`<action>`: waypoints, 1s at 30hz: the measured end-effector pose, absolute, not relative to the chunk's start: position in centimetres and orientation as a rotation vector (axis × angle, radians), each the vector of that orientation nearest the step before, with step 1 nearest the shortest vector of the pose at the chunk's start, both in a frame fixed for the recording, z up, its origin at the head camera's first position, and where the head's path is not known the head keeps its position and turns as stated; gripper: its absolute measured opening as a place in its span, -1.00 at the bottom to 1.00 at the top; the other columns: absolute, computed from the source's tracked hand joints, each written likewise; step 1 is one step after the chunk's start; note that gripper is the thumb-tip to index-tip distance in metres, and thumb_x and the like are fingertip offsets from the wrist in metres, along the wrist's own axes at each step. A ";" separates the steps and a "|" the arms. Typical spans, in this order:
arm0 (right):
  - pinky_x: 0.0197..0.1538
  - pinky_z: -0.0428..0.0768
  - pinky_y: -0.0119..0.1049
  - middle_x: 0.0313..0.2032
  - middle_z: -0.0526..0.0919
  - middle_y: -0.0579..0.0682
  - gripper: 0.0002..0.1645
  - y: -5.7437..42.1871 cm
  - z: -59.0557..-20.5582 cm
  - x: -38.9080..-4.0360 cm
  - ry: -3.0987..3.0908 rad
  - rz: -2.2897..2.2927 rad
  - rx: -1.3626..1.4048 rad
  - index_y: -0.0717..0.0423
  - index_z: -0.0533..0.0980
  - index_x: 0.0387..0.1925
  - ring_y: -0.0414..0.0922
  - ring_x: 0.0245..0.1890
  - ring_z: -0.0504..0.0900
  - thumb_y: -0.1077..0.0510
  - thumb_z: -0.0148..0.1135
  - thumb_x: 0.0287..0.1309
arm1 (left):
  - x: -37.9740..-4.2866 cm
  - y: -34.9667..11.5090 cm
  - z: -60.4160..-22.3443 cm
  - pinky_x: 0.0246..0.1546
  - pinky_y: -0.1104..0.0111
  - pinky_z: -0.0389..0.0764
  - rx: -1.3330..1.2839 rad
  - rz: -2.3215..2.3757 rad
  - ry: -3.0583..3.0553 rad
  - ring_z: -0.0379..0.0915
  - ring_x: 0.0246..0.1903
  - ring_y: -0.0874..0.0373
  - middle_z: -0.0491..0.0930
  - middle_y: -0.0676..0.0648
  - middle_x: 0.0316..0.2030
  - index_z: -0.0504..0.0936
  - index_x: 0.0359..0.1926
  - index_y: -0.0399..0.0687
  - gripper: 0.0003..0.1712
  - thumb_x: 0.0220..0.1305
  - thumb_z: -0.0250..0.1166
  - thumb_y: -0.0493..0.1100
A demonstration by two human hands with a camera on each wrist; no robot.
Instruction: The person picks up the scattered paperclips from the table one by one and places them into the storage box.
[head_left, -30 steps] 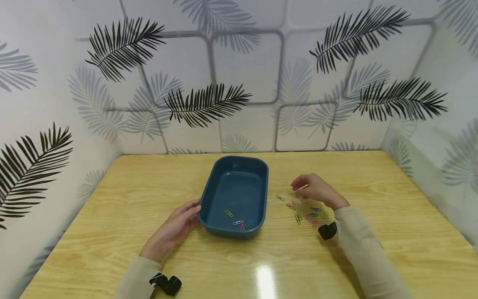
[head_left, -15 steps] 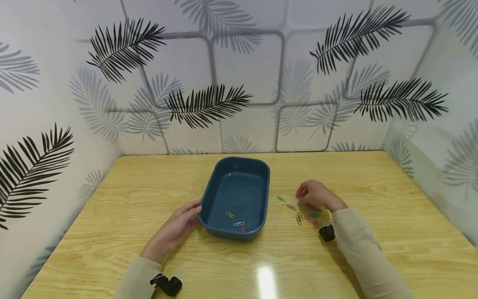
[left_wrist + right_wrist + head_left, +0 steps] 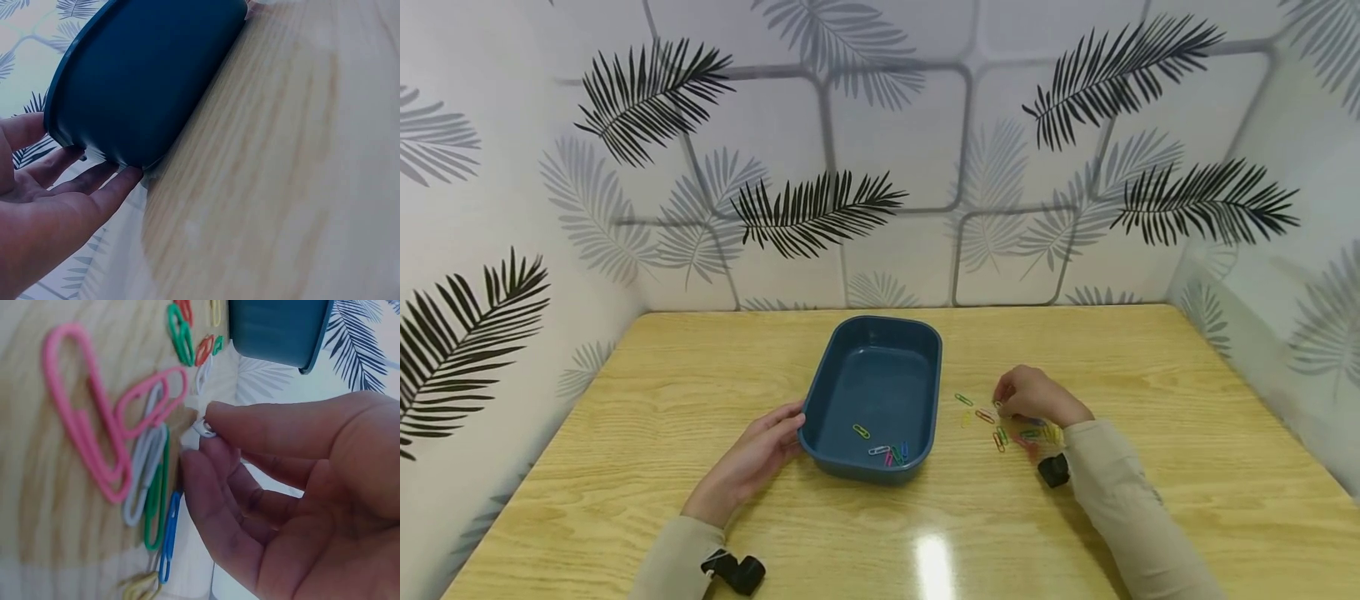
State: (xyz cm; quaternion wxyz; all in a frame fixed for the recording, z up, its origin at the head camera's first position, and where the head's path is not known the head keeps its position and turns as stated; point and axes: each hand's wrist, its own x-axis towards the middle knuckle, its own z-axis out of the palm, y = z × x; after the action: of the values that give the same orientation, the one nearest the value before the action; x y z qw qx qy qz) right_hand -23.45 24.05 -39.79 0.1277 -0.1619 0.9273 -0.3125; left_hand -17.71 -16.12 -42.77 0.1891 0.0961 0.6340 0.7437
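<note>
A dark blue plastic bin stands on the table, with several paper clips in its near end. My left hand rests on the bin's left side, its fairly straight fingers against the outer wall near the rim. To the right of the bin, my right hand pinches a small white paper clip between thumb and fingertips, low by the tabletop. Beside that hand lie loose paper clips in several colours, among them a large-looking pink paper clip, a green one and a blue one.
The light wooden table meets a wall with leaf patterns at its back. A green paper clip lies between the bin and the right hand. Black wrist devices sit at both sleeves.
My right hand has lowered to the scattered paper clips, its fingers closing together, and now pinches a white one. The left hand and the bin have stayed in place.
</note>
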 end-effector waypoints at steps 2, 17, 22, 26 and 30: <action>-0.45 0.48 -0.27 -0.45 0.60 0.03 -0.92 24.1 -39.8 -23.5 2.691 -0.931 -0.464 0.31 0.60 -0.36 -0.14 -0.55 0.47 0.39 0.20 0.09 | -17.7 -16.1 -42.8 0.15 0.31 0.40 0.275 2.089 1.782 0.40 0.12 0.14 0.21 -0.42 0.32 0.01 0.42 -0.49 -0.37 0.52 -0.06 -0.20; -0.36 0.62 -0.20 -0.39 0.62 0.09 -0.85 23.1 -39.3 -23.7 2.768 -1.177 -0.346 0.41 0.56 -0.23 -0.01 -0.43 0.61 0.35 0.17 0.21 | -17.6 -16.0 -42.7 0.13 0.32 0.41 0.251 2.111 1.775 0.41 0.11 0.14 0.19 -0.42 0.33 0.02 0.42 -0.47 -0.37 0.52 -0.05 -0.20; -0.24 0.65 -0.10 -0.30 0.64 0.15 -0.78 22.3 -38.7 -23.4 2.778 -1.317 -0.271 0.43 0.54 -0.13 0.12 -0.27 0.64 0.31 0.16 0.27 | -17.6 -16.1 -42.7 0.14 0.32 0.40 0.265 2.101 1.776 0.40 0.12 0.13 0.17 -0.43 0.33 0.00 0.43 -0.47 -0.37 0.52 -0.06 -0.19; -0.21 0.64 -0.08 -0.28 0.65 0.17 -0.75 21.6 -38.3 -23.1 2.719 -1.420 -0.287 0.44 0.53 -0.10 0.14 -0.22 0.63 0.29 0.16 0.29 | -17.6 -16.1 -42.6 0.16 0.31 0.39 0.261 2.104 1.779 0.38 0.16 0.10 0.16 -0.42 0.34 0.01 0.43 -0.45 -0.37 0.52 -0.06 -0.19; -0.19 0.64 -0.06 -0.27 0.66 0.20 -0.74 21.0 -38.1 -22.6 2.633 -1.503 -0.303 0.45 0.52 -0.09 0.13 -0.21 0.64 0.29 0.17 0.29 | -17.6 -16.0 -42.7 0.16 0.31 0.39 0.250 2.100 1.785 0.38 0.15 0.11 0.17 -0.41 0.35 0.02 0.44 -0.43 -0.37 0.52 -0.05 -0.19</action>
State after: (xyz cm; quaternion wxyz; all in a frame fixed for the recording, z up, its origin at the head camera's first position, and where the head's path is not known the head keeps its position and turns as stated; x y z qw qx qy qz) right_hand -22.63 21.01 -38.06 0.0474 -0.0993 0.8632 -0.4927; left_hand -17.59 -16.05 -42.67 0.1861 0.0888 0.6337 0.7456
